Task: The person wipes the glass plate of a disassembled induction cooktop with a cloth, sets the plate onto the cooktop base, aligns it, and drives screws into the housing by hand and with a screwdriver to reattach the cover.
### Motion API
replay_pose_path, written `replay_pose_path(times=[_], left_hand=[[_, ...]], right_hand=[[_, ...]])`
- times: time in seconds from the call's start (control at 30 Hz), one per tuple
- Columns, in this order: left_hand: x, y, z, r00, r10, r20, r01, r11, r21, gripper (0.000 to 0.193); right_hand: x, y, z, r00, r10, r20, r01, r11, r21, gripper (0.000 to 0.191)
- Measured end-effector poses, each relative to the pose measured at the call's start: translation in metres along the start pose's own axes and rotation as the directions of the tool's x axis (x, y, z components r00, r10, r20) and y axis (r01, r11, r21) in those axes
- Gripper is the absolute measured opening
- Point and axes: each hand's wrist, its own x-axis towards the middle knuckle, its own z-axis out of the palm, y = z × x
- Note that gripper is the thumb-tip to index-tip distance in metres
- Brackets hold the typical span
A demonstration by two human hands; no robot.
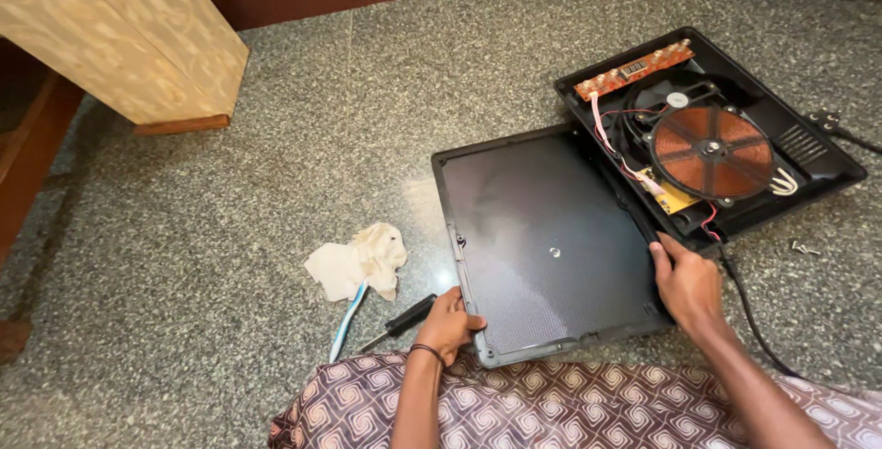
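Observation:
A dark glass top panel (pixel 542 228) of an induction cooker lies upside down on the speckled floor in front of me. My left hand (pixel 447 322) grips its near left corner. My right hand (pixel 686 284) holds its right edge, where it meets the opened cooker base (pixel 808 150). Inside the base sit a copper coil (pixel 709 150), a black fan (pixel 675 100), a brown circuit strip (pixel 634 69) and red and white wires.
A screwdriver with a black handle (pixel 404 318), a crumpled white cloth (pixel 360 261) and a blue-white toothbrush (pixel 346 323) lie left of the panel. Loose screws (pixel 805 248) rest at right. A black power cord (pixel 749 306) runs past my right arm. A patterned cabinet (pixel 138 35) stands far left.

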Motion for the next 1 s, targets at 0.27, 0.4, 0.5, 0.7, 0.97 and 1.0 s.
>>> replay_pose_path(times=[0.27,0.4,0.5,0.7,0.97,1.0], left_hand=[[0.008,-0.01,0.003,0.984,0.124,-0.129,-0.065,0.918,0.39,0.048],[-0.01,0.007,0.011,0.937,0.254,-0.24,0.002,0.682,0.731,0.041],[-0.017,0.017,0.019,0.903,0.313,-0.294,0.038,0.624,0.781,0.038],[-0.017,0.012,0.032,0.813,0.431,-0.39,0.104,0.552,0.828,0.033],[-0.008,-0.009,0.043,0.715,0.631,-0.3,0.08,0.353,0.932,0.009],[-0.007,-0.011,0.045,0.698,0.668,-0.257,0.04,0.322,0.946,0.007]], right_hand=[[-0.004,0.002,0.006,0.999,-0.029,-0.046,0.028,0.999,-0.016,0.034],[-0.01,-0.002,0.009,0.988,-0.109,-0.108,0.102,0.993,-0.064,0.036],[-0.011,-0.005,0.012,0.985,-0.128,-0.118,0.115,0.987,-0.114,0.037],[-0.007,0.008,0.015,0.988,-0.154,0.01,0.153,0.968,-0.197,0.026],[0.005,0.029,0.028,0.979,-0.168,0.113,0.195,0.931,-0.309,0.024],[0.008,0.033,0.029,0.974,-0.188,0.125,0.218,0.927,-0.305,0.023]])
